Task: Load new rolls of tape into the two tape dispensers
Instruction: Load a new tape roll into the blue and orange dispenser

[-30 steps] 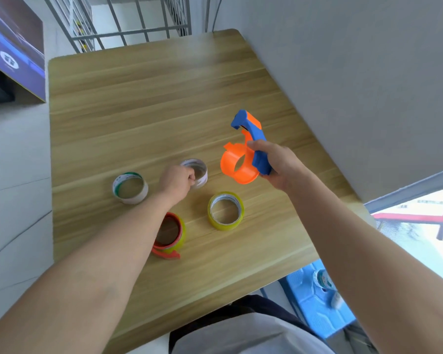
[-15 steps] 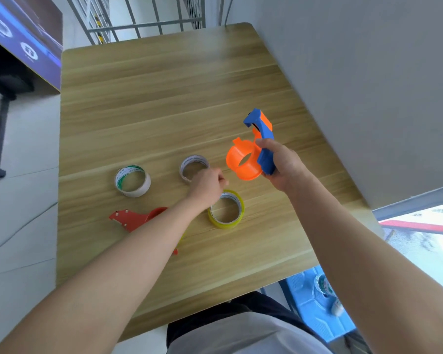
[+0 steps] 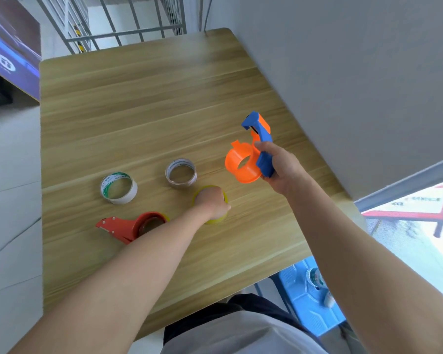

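My right hand (image 3: pixel 279 167) holds an orange and blue tape dispenser (image 3: pixel 251 155) above the wooden table (image 3: pixel 143 111); its orange drum carries no roll. My left hand (image 3: pixel 211 203) is down on a yellow tape roll (image 3: pixel 216 220), fingers closed around it, and covers most of it. A brownish roll (image 3: pixel 180 172) lies just beyond that hand. A white roll with green print (image 3: pixel 118 187) lies further left. A red dispenser (image 3: pixel 131 226) with a roll inside lies flat near my left forearm, which partly hides it.
A grey wall (image 3: pixel 343 72) runs along the table's right edge. Metal railings (image 3: pixel 118 24) stand behind the far edge. Below the near right corner sits a blue plastic stool (image 3: pixel 310 297) with small items on it.
My left hand has moved from the brownish roll right and nearer, and now closes on the yellow roll. The right hand keeps the orange dispenser raised, nearly still.
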Motion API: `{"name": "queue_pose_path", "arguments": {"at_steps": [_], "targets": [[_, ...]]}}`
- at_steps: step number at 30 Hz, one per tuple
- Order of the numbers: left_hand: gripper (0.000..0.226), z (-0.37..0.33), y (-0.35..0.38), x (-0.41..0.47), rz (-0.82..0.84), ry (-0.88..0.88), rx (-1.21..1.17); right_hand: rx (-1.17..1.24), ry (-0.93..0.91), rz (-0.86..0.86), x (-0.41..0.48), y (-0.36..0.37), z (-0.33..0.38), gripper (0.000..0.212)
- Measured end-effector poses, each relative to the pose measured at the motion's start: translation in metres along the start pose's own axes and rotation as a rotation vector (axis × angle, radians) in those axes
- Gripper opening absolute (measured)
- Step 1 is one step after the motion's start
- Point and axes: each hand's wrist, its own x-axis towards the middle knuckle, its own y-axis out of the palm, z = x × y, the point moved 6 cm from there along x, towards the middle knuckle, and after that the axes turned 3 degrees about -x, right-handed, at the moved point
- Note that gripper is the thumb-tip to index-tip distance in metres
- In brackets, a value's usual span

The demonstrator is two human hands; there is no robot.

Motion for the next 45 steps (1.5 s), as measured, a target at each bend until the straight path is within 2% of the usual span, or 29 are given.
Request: {"name": "queue_pose_path", "arguments": {"at_steps": [3, 6, 8, 11, 15, 20, 24, 27, 29, 31, 33, 37, 39, 41, 42, 45], "targets": [[0.036, 0.005, -0.028, -0.003, -0.085, 0.004, -0.148, 0.019, -0.015, 0.003, -0.005, 0.003, 0.004, 0.012], [0.044, 0.013, -0.059, -0.012, -0.193, 0.026, -0.477, 0.049, -0.04, 0.013, -0.011, 0.015, 0.012, 0.015], [0.032, 0.019, -0.076, -0.02, -0.241, -0.012, -0.78, 0.085, -0.073, 0.018, -0.016, 0.024, 0.019, 0.014], [0.015, 0.026, -0.096, -0.035, -0.214, -0.101, -1.171, 0.127, -0.124, 0.034, -0.024, 0.039, 0.031, 0.013], [0.016, 0.037, -0.125, -0.053, -0.26, -0.117, -1.391, 0.159, -0.164, 0.057, -0.034, 0.06, 0.043, 0.013], [0.03, 0.056, -0.151, -0.073, -0.36, -0.115, -1.453, 0.167, -0.172, 0.082, -0.042, 0.084, 0.044, 0.025], [0.036, 0.071, -0.166, -0.089, -0.444, -0.15, -1.518, 0.149, -0.165, 0.101, -0.048, 0.101, 0.04, 0.023], [0.035, 0.071, -0.174, -0.094, -0.298, -0.044, -1.594, 0.144, -0.171, 0.111, -0.052, 0.112, 0.039, 0.027], [0.017, 0.067, -0.178, -0.097, -0.222, 0.042, -1.514, 0.142, -0.172, 0.114, -0.055, 0.118, 0.038, 0.036], [0.021, 0.071, -0.182, -0.1, -0.285, 0.063, -1.441, 0.136, -0.18, 0.113, -0.056, 0.122, 0.038, 0.034], [0.027, 0.079, -0.187, -0.102, -0.355, 0.059, -1.474, 0.119, -0.186, 0.112, -0.058, 0.125, 0.037, 0.026], [0.021, 0.089, -0.19, -0.103, -0.434, 0.034, -1.495, 0.095, -0.197, 0.098, -0.062, 0.128, 0.035, 0.02], [0.032, 0.093, -0.194, -0.105, -0.505, -0.026, -1.474, 0.096, -0.199, 0.098, -0.063, 0.131, 0.034, 0.019], [0.046, 0.094, -0.195, -0.107, -0.471, -0.061, -1.473, 0.088, -0.199, 0.098, -0.066, 0.132, 0.032, 0.02], [0.046, 0.092, -0.193, -0.108, -0.412, -0.048, -1.473, 0.081, -0.199, 0.099, -0.067, 0.133, 0.032, 0.02], [0.019, 0.08, -0.192, -0.114, -0.308, 0.069, -1.49, 0.072, -0.207, 0.103, -0.07, 0.134, 0.031, 0.016]]}}
